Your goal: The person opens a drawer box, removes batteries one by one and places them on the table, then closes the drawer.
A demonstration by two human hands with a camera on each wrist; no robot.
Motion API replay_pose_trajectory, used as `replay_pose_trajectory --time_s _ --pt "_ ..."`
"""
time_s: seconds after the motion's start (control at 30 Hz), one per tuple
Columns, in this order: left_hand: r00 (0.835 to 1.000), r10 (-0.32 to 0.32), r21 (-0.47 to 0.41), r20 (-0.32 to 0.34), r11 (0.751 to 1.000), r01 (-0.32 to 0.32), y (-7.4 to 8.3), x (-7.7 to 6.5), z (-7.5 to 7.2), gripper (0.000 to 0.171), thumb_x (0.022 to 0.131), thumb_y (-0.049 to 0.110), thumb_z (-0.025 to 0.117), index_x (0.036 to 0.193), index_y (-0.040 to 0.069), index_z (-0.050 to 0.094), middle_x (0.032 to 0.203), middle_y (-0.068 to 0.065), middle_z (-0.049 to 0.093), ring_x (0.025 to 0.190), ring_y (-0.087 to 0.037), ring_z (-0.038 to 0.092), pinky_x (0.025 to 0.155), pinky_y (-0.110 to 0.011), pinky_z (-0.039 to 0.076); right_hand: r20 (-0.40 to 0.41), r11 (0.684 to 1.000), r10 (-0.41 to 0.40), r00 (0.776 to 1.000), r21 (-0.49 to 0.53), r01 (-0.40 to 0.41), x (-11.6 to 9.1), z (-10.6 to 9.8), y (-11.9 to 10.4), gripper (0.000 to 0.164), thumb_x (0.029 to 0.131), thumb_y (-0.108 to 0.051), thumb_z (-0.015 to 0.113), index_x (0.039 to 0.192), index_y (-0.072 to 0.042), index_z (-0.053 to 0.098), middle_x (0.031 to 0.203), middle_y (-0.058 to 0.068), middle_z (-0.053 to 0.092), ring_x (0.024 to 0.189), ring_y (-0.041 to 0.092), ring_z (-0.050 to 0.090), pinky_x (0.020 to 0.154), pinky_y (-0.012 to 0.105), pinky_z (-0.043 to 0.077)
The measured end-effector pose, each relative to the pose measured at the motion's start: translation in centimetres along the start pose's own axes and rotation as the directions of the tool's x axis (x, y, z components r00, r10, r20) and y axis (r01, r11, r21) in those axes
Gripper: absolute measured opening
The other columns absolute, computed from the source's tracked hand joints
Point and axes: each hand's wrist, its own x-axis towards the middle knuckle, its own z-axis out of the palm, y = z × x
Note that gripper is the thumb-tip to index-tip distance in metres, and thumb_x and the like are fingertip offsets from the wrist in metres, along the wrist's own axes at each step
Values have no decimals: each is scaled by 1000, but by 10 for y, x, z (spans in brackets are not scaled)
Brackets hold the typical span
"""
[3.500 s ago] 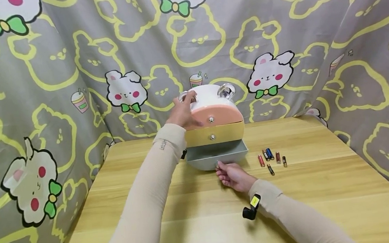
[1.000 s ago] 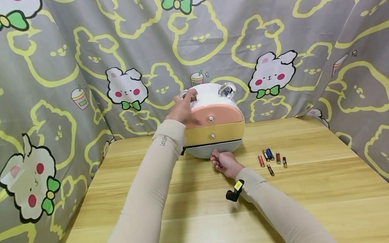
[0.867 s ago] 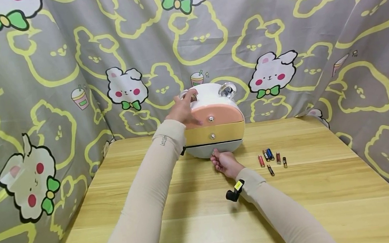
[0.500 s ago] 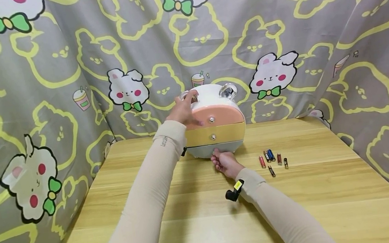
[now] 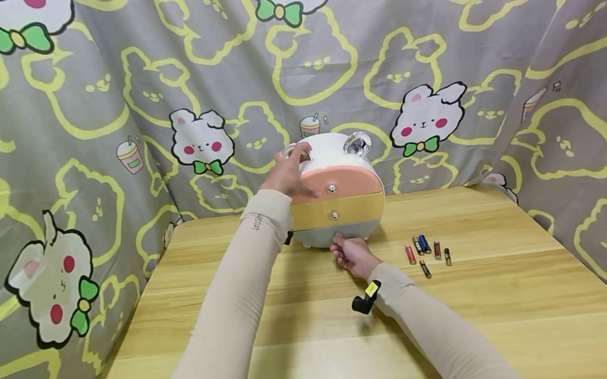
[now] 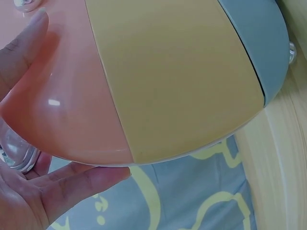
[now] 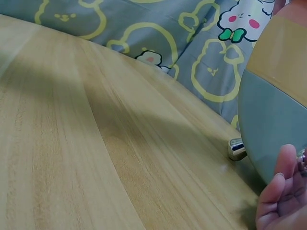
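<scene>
A rounded mini chest of drawers (image 5: pixel 332 150) stands on the table, white on top with clear ear-like loops. Its front stacks a pink drawer (image 5: pixel 354 178), a yellow drawer (image 5: pixel 311 213) and a grey drawer (image 5: pixel 313 237), all pushed in. My left hand (image 5: pixel 290 172) grips the chest's upper left side, thumb across the pink front and fingers along the outer side, as the left wrist view shows. At the bottom, my right hand (image 5: pixel 355 255) pinches the small knob (image 7: pixel 302 157) of the grey drawer between thumb and finger, mostly covering it.
Several batteries lie loose to the right of the chest, among them a red battery (image 5: pixel 410 255) and a blue battery (image 5: pixel 424 244). A patterned grey curtain (image 5: pixel 249 85) hangs close behind the wooden table (image 5: pixel 320 359) and along both sides.
The grey drawer, pulled out at first, has slid back into the chest, and my right hand has moved inward with its knob. My left hand stays on the chest.
</scene>
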Motion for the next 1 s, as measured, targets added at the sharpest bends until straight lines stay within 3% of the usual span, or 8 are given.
replay_pose_trajectory --time_s 0.43,1.0 --pt "1000 -23 -7 22 1000 23 -1 -2 5 103 56 25 96 135 37 31 138 -27 26 103 -39 52 85 -48 48 -4 1000 12 1000 -3 -12 -1 -2 3 32 102 -25 49 98 5 60 63 -2 58 51 5 48 47 16 37" --pt "1000 11 -9 -2 1000 -12 -4 3 -1 101 56 24 96 133 35 32 133 -17 34 116 -34 42 87 -46 47 15 999 31 999 18 -31 2 0 -2 35 102 -30 48 85 -3 61 65 -1 58 54 7 50 50 20 38"
